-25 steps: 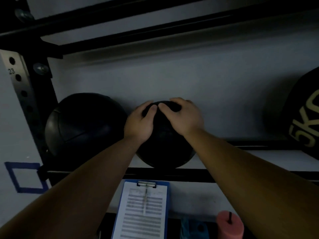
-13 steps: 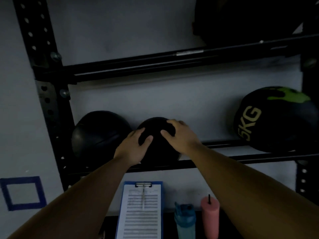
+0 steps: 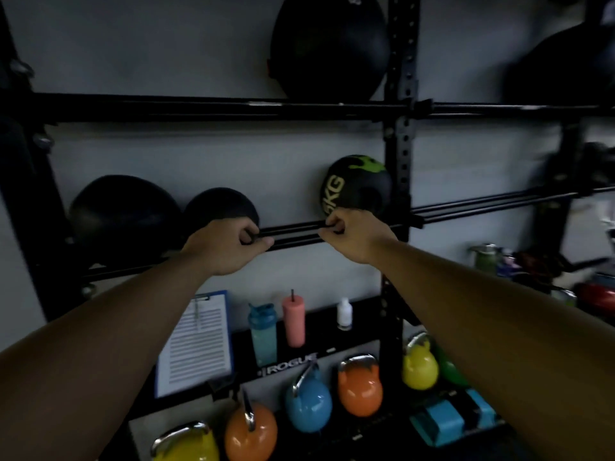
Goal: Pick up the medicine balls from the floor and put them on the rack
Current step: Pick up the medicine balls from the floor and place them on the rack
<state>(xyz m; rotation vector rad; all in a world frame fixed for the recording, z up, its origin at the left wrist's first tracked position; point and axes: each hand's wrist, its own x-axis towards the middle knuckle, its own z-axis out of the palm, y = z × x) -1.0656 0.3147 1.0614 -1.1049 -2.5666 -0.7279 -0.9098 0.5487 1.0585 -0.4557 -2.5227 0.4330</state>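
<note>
1. The small black medicine ball (image 3: 219,207) is seated on the middle rails of the rack (image 3: 401,134), touching a larger black ball (image 3: 123,211) on its left; both are round with a matte surface
2. A third ball, black with green markings and a "KG" print (image 3: 357,186), is seated further right on the same rails, against the perforated upright
3. The left hand (image 3: 226,246) is held in front of the rails just below the small ball, fingers curled shut; whether the rail is touched cannot be told
4. The right hand (image 3: 352,237) is likewise curled closed at the rail, empty of any ball
5. Two large dark balls are carried on the upper shelf (image 3: 329,44)
6. The rack is built of black metal bars set against a plain pale wall
7. Below, a clipboard (image 3: 196,344), a blue shaker bottle (image 3: 263,334), a pink tumbler (image 3: 293,322) and a small white bottle (image 3: 344,314) are seen, with glossy coloured kettlebells (image 3: 307,407) beneath
</note>
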